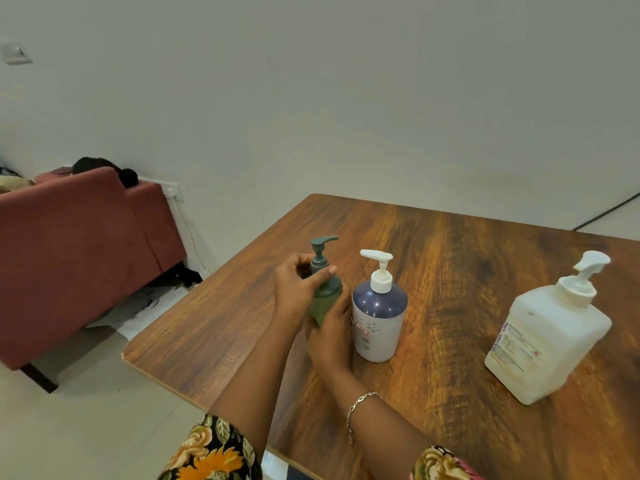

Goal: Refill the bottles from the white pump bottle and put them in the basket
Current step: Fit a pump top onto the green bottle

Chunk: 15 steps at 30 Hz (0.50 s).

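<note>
Fingers, left hand: fingers (323,274) curled round the collar of the dark pump, thumb on the near side, index lying across the front of the neck.
Fingers, right hand: wrapped round the lower body of the same bottle from the near right side; the fingertips are hidden behind it.
Left hand (294,292): grips the top of the green bottle, wrist reaching in from the lower left.
Right hand (330,341): holds the bottle low down, just below the left hand; a silver bracelet (358,407) hangs on that wrist.
Green bottle (323,303): upright between both hands near the table's left edge, its dark pump (320,249) seated on top with the spout pointing right. Whether its base touches the table I cannot tell.
Blue-and-white bottle (379,317): stands upright just right of the green bottle, beside the right hand, with a white pump head on top.
White pump bottle (547,337): large and square-bodied, label facing the camera, standing well apart to the right on the table.
Table (450,254): dark wood grain, rounded corners, carrying all three bottles.
Sleeves (211,452): floral print at the bottom of the view.
Sofa (76,251): reddish, against the wall to the left, with a person's dark hair showing over its back.
Cable (609,211): black, running down the wall at far right.
</note>
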Available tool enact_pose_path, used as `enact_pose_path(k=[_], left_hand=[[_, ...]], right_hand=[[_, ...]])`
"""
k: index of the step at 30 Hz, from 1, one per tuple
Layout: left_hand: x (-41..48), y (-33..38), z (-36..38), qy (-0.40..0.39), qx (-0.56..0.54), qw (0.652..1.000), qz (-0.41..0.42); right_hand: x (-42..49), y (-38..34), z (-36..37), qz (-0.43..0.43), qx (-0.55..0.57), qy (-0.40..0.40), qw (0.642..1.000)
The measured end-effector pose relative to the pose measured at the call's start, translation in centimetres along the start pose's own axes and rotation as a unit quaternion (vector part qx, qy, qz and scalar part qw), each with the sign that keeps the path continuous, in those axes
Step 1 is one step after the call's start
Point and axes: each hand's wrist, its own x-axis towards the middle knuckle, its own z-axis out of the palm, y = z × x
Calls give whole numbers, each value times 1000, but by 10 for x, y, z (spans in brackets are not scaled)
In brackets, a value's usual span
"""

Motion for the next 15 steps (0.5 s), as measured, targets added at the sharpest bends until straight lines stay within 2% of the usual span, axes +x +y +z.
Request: enact_pose_path(k=[3, 6, 9, 12, 15], left_hand=[[3, 1, -6, -50, -31, 998, -2], [6, 1, -12, -117, -44, 992, 0], [4, 1, -11, -145, -35, 989, -1], [1, 1, -4, -84, -32, 995, -31], [-3, 1, 4, 8, -11, 1000, -6]], right_hand=[[3, 0, 2, 8, 33, 18, 999], [3, 0, 1, 13, 19, 19, 1000], [2, 1, -1, 10, 44, 18, 999], [2, 0, -2, -9, 29, 9, 1000], [4, 0, 0, -10, -31, 10, 999]])
